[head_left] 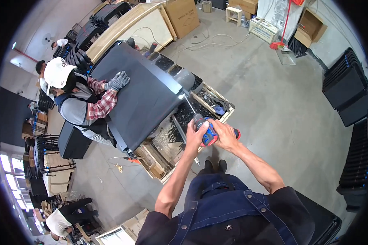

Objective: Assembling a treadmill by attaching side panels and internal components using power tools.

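Observation:
Both my hands are closed around a blue, red and black cordless drill [209, 135] in front of me. My left hand [195, 134] wraps its front part near the black chuck, while my right hand [224, 134] grips it from the right side. A long thin bit [190, 104] runs from the chuck toward the near right corner of a large black panel [141, 77]. Whether the tip touches a screw there is too small to tell. Opposite me, a co-worker in a white cap rests grey gloved hands [118, 81] on the panel.
Under the panel stands a wooden-framed bench [163, 177] with compartments of small dark parts. Black bins [164, 62] line its far side. Stacked black panels [347, 87] lean at the right. A pale hose [208, 45] crosses the floor beyond. Another person [59, 222] bends over at lower left.

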A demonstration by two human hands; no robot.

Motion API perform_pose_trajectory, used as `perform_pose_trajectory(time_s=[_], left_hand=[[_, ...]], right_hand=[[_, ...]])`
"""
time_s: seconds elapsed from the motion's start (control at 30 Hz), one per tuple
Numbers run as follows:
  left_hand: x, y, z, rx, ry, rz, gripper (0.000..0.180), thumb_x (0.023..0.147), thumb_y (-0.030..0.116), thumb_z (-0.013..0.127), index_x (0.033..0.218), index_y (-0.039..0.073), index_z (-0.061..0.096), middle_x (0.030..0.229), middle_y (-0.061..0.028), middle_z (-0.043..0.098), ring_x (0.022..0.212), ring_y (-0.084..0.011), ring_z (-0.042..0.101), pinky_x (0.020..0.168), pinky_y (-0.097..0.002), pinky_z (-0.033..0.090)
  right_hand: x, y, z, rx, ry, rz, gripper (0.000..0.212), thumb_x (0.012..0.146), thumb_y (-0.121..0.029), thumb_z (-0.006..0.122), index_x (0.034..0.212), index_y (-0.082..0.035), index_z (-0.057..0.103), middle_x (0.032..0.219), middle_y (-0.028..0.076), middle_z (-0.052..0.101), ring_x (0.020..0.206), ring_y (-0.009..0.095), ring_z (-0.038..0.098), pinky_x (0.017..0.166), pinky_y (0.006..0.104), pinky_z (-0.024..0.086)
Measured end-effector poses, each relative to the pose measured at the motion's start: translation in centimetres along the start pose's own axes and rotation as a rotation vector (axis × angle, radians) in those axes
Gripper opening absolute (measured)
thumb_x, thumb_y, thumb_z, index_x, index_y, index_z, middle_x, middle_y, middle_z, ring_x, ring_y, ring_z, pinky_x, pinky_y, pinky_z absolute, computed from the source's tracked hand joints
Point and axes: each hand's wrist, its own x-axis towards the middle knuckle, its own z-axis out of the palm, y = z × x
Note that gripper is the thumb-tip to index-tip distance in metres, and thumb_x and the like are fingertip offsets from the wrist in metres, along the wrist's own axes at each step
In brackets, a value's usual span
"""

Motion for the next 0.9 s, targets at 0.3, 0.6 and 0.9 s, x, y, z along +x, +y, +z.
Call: perform_pose_trajectory(time_s=[0.3,0.6,0.9], left_hand=[[4.3,-1.5,-1.1,-0.031,0.053,-0.022,0.091,0.090,0.041,0.078,0.148,-0.011,0.031,0.132,-0.0209,0.056,0.119,-0.0229,0.059,0.100,-0.0346,0.051],[5.1,-0.8,-0.4,-0.020,0.046,0.029,0.087,0.091,0.038,0.078,0.144,-0.011,0.031,0.127,-0.0193,0.056,0.118,-0.0226,0.057,0.103,-0.0356,0.048],[6.6,0.2,1.7,0.080,0.098,-0.021,0.094,0.089,0.039,0.078,0.148,-0.011,0.025,0.133,-0.0229,0.052,0.123,-0.0266,0.055,0.104,-0.0365,0.048]], right_hand=[[4.8,1.6,-0.9,-0.023,-0.160,-0.076,0.073,0.073,-0.021,0.080,0.137,-0.006,0.049,0.108,0.017,0.064,0.092,0.042,0.067,0.077,0.0518,0.055],[6.0,1.6,-1.6,-0.006,-0.245,0.018,0.076,0.069,-0.016,0.083,0.138,-0.009,0.051,0.108,0.016,0.066,0.096,0.042,0.068,0.080,0.0507,0.055],[6.7,2.7,-2.3,0.120,-0.182,0.052,0.073,0.071,-0.015,0.082,0.138,-0.007,0.053,0.112,0.017,0.067,0.097,0.041,0.068,0.081,0.0488,0.055]])
